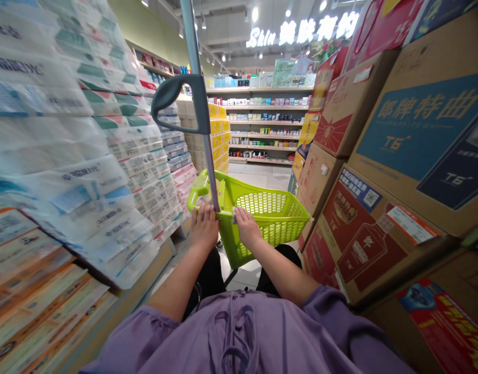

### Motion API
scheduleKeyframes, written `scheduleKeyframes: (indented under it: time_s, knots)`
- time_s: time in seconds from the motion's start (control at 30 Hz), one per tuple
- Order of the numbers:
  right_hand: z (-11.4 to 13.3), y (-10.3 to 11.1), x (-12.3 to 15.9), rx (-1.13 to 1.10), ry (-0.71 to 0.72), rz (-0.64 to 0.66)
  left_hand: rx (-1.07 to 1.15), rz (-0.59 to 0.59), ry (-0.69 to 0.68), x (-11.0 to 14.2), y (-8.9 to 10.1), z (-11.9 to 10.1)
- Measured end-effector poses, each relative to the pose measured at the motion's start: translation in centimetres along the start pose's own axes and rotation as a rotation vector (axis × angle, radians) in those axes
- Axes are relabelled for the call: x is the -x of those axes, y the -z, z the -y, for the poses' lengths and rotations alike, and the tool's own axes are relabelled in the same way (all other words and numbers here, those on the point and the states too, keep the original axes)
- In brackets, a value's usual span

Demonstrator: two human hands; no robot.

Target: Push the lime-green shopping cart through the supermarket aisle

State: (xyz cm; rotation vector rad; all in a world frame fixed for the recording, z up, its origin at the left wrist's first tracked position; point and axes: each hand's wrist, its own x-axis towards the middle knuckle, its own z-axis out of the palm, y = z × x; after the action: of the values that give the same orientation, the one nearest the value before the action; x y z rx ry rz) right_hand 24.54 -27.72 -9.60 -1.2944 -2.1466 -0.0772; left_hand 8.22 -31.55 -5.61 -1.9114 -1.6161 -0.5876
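A lime-green shopping basket [270,228] with perforated walls stands in front of my knees, its inside showing no goods. A metal pull pole [209,166] rises from its near left side to a dark grey loop handle [205,106]. My left hand [205,227] lies over the basket's near left rim, beside the foot of the pole, fingers curled onto the edge. On the rim just right of the pole, my right hand [247,227] presses a small white wad [234,215], which looks like tissue or cloth. Its fingers mostly cover the wad.
Wrapped tissue packs [106,176] are stacked high on my left. Large cardboard cartons [429,119] form a wall close on my right, near the basket's far end. Ahead, a tiled aisle [258,179] leads to shelves [258,106] of small boxed goods.
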Motion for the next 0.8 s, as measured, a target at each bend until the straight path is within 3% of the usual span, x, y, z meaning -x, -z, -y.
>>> scheduleKeyframes:
  time_s: [0.1,0.3,0.47,0.67,0.8]
  knots:
    - [-0.3,0.0,0.0,0.026,-0.081,0.028,-0.012,0.007,0.029,-0.1,-0.1,-0.2]
    - [-0.7,-0.5,0.0,-0.039,-0.001,-0.005,-0.042,0.003,0.018,-0.1,-0.2,-0.1]
    - [-1.7,-0.4,-0.3,-0.103,-0.079,-0.033,-0.051,0.068,0.031,-0.2,-0.1,0.1]
    - [-0.6,-1.4,-1.5,-0.196,0.058,-0.08,-0.053,0.12,0.039,-0.6,0.0,0.5]
    - [-2.4,-1.4,-1.1,-0.14,0.046,-0.045,-0.054,0.129,0.019,-0.4,-0.3,0.9]
